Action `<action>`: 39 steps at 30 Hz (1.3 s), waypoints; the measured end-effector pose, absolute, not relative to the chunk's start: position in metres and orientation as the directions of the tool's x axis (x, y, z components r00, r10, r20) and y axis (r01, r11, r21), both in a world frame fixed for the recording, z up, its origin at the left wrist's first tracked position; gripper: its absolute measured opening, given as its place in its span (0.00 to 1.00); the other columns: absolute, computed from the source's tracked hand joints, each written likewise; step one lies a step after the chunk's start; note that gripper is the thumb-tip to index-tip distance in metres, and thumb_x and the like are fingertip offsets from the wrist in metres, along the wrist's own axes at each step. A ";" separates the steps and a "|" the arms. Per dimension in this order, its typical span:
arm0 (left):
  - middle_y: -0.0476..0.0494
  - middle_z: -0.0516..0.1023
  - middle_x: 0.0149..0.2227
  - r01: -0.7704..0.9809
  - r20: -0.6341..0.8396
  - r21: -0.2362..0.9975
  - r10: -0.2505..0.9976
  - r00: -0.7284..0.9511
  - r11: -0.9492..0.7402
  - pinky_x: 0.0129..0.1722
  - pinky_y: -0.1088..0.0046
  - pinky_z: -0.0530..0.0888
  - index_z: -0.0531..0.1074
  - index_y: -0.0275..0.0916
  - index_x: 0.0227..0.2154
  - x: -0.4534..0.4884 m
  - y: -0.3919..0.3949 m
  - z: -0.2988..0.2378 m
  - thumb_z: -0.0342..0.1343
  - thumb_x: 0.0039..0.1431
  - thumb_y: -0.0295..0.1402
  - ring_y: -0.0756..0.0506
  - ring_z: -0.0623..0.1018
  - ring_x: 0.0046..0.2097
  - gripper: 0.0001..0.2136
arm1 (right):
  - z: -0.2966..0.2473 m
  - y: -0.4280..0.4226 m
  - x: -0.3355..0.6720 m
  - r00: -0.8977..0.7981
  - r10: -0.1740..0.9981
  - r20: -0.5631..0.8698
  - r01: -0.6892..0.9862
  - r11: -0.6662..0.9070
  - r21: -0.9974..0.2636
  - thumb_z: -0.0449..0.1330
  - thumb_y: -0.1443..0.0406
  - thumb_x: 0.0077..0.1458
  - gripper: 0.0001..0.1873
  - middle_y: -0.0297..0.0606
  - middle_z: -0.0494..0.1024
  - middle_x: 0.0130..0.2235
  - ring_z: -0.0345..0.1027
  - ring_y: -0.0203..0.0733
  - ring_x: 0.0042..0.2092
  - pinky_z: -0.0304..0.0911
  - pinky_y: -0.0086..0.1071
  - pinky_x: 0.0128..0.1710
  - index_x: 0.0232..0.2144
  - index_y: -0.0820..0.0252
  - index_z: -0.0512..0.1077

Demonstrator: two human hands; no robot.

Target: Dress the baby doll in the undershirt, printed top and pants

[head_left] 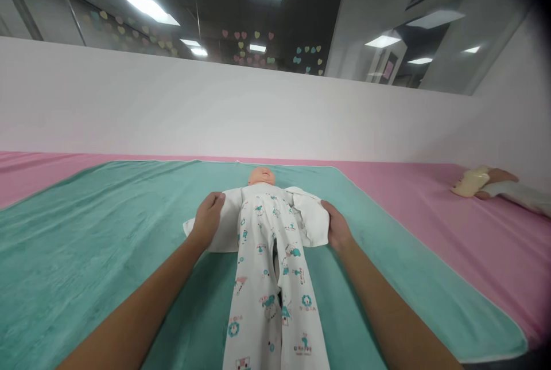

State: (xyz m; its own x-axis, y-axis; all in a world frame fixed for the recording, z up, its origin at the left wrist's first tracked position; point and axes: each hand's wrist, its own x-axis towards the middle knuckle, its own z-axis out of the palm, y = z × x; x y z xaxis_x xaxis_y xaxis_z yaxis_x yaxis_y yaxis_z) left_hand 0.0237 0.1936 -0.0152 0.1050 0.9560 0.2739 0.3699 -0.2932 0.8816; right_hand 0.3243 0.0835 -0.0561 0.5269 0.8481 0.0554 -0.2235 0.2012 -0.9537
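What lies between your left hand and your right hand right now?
The head view shows the body of a baby doll between the left hand and right hand, dressed in a white printed suit.

The doll's romper (258,278) is white with teal and pink prints; the towel (86,255) plain teal; the sheet (451,244) pink.

Both bare forearms (133,307) (387,307) come in from the bottom corners, angling toward each other (pretty symmetrical setup, honestly). The left hand (207,219) sits palm-down with its fingers together and lightly curved, and the right hand (337,228) does about the same. They're well apart, wrists nearly straight, neither one clenched.
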 end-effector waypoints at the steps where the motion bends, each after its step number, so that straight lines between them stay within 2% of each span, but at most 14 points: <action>1: 0.46 0.75 0.36 0.262 0.227 0.930 0.963 0.143 -0.258 0.34 0.71 0.70 0.69 0.39 0.37 0.026 0.187 -0.011 0.45 0.57 0.45 0.45 0.73 0.36 0.16 | -0.053 0.081 0.323 0.538 0.839 0.079 -0.210 0.224 -0.952 0.57 0.52 0.46 0.15 0.38 0.75 0.36 0.69 0.46 0.38 0.64 0.37 0.35 0.31 0.57 0.67; 3: 0.44 0.75 0.43 0.043 0.174 0.979 0.935 0.308 -0.197 0.36 0.69 0.72 0.69 0.41 0.42 0.029 0.176 -0.004 0.50 0.54 0.43 0.44 0.75 0.40 0.16 | -0.044 0.076 0.317 0.509 0.852 0.122 -0.222 0.267 -0.938 0.56 0.53 0.47 0.14 0.39 0.75 0.40 0.68 0.48 0.41 0.65 0.38 0.36 0.29 0.56 0.66; 5: 0.42 0.70 0.52 -0.083 0.209 0.978 0.846 0.491 -0.193 0.42 0.67 0.72 0.70 0.43 0.44 0.029 0.164 0.001 0.53 0.53 0.41 0.41 0.73 0.49 0.16 | -0.037 0.073 0.309 0.414 0.897 0.154 -0.278 0.286 -0.917 0.54 0.52 0.49 0.13 0.39 0.73 0.44 0.68 0.48 0.43 0.65 0.38 0.37 0.27 0.55 0.65; 7: 0.44 0.65 0.57 -0.085 0.261 0.960 0.737 0.624 -0.268 0.50 0.66 0.68 0.72 0.44 0.42 0.028 0.154 0.004 0.52 0.54 0.39 0.41 0.66 0.57 0.13 | -0.034 0.071 0.300 0.319 0.931 0.175 -0.334 0.283 -0.899 0.54 0.53 0.51 0.13 0.38 0.72 0.47 0.67 0.47 0.44 0.64 0.38 0.38 0.27 0.55 0.65; 9: 0.47 0.64 0.58 -0.027 0.296 0.923 0.664 0.686 -0.384 0.55 0.65 0.64 0.72 0.46 0.42 0.029 0.144 0.004 0.51 0.56 0.37 0.42 0.62 0.59 0.12 | -0.035 0.073 0.293 0.297 0.941 0.161 -0.341 0.262 -0.903 0.55 0.53 0.51 0.13 0.38 0.73 0.45 0.68 0.44 0.42 0.64 0.36 0.38 0.29 0.56 0.66; 14: 0.46 0.69 0.52 0.151 0.509 0.671 0.599 0.618 -0.726 0.56 0.61 0.64 0.67 0.46 0.48 0.039 0.130 -0.011 0.49 0.56 0.30 0.44 0.66 0.55 0.16 | -0.049 0.079 0.285 0.360 0.933 0.012 -0.089 0.047 -0.995 0.62 0.53 0.45 0.19 0.37 0.74 0.36 0.68 0.40 0.35 0.63 0.31 0.34 0.35 0.60 0.70; 17: 0.43 0.68 0.52 0.196 0.621 0.525 0.530 0.577 -0.828 0.56 0.61 0.63 0.66 0.43 0.48 0.046 0.128 -0.023 0.47 0.57 0.28 0.44 0.65 0.56 0.16 | -0.048 0.074 0.283 0.320 0.945 -0.060 -0.098 -0.030 -0.995 0.65 0.54 0.41 0.21 0.39 0.75 0.36 0.69 0.41 0.36 0.64 0.32 0.34 0.36 0.61 0.70; 21: 0.43 0.64 0.56 0.216 0.634 0.570 0.592 0.497 -0.793 0.57 0.62 0.63 0.59 0.43 0.53 0.050 0.127 -0.029 0.47 0.58 0.28 0.44 0.63 0.57 0.19 | -0.032 0.066 0.282 0.293 0.951 -0.100 -0.126 -0.066 -0.990 0.64 0.54 0.43 0.21 0.42 0.76 0.39 0.70 0.45 0.38 0.65 0.34 0.34 0.38 0.59 0.71; 24: 0.44 0.63 0.57 0.168 0.620 0.603 0.591 0.517 -0.780 0.57 0.63 0.62 0.61 0.44 0.52 0.052 0.126 -0.031 0.44 0.58 0.25 0.45 0.63 0.58 0.18 | -0.012 0.070 0.277 0.410 0.912 -0.024 -0.068 0.005 -0.998 0.64 0.55 0.41 0.19 0.40 0.76 0.36 0.70 0.45 0.36 0.64 0.33 0.31 0.35 0.59 0.71; 27: 0.45 0.63 0.57 0.077 0.649 0.569 0.505 0.570 -0.819 0.58 0.62 0.61 0.65 0.43 0.47 0.053 0.126 -0.033 0.40 0.57 0.20 0.46 0.62 0.59 0.19 | 0.011 0.080 0.256 0.400 0.905 0.147 -0.017 0.168 -0.986 0.64 0.55 0.41 0.15 0.34 0.75 0.30 0.68 0.40 0.30 0.61 0.31 0.28 0.26 0.59 0.68; 30: 0.43 0.63 0.57 0.018 0.688 0.556 0.472 0.551 -0.831 0.58 0.61 0.61 0.67 0.42 0.44 0.053 0.125 -0.035 0.40 0.55 0.19 0.46 0.62 0.59 0.19 | 0.026 0.087 0.222 0.336 0.883 0.327 0.030 0.337 -0.941 0.63 0.55 0.42 0.18 0.33 0.75 0.31 0.68 0.40 0.35 0.61 0.31 0.36 0.18 0.59 0.60; 34: 0.41 0.66 0.54 -0.106 0.695 0.678 0.588 0.414 -0.727 0.59 0.59 0.58 0.68 0.41 0.43 0.055 0.125 -0.034 0.49 0.53 0.22 0.43 0.62 0.58 0.15 | 0.027 0.092 0.200 0.183 0.937 0.297 0.039 0.295 -0.955 0.61 0.51 0.44 0.18 0.38 0.76 0.33 0.70 0.42 0.37 0.63 0.34 0.39 0.22 0.60 0.66; 37: 0.39 0.71 0.49 -0.391 0.519 0.835 0.790 0.327 -0.387 0.56 0.58 0.62 0.68 0.39 0.41 0.054 0.134 -0.029 0.53 0.53 0.28 0.42 0.69 0.54 0.11 | 0.024 0.103 0.219 0.315 0.904 0.290 -0.039 0.318 -0.947 0.57 0.49 0.48 0.19 0.40 0.75 0.39 0.72 0.41 0.35 0.66 0.34 0.34 0.28 0.59 0.67; 39: 0.38 0.74 0.46 -0.517 0.372 0.839 0.872 0.318 -0.169 0.54 0.58 0.66 0.68 0.38 0.40 0.050 0.145 -0.028 0.54 0.54 0.33 0.41 0.72 0.51 0.10 | 0.021 0.116 0.236 0.434 0.835 0.338 0.063 0.346 -0.936 0.55 0.49 0.49 0.19 0.40 0.75 0.40 0.71 0.41 0.37 0.66 0.33 0.34 0.28 0.59 0.65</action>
State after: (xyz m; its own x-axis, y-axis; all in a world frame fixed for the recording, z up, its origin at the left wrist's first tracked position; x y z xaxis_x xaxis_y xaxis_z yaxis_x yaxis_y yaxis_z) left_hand 0.0505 0.1449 -0.0279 0.3182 0.8722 0.3716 -0.5167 -0.1691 0.8393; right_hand 0.2356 0.1162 0.0205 0.4337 0.8353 0.3379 0.0626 0.3461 -0.9361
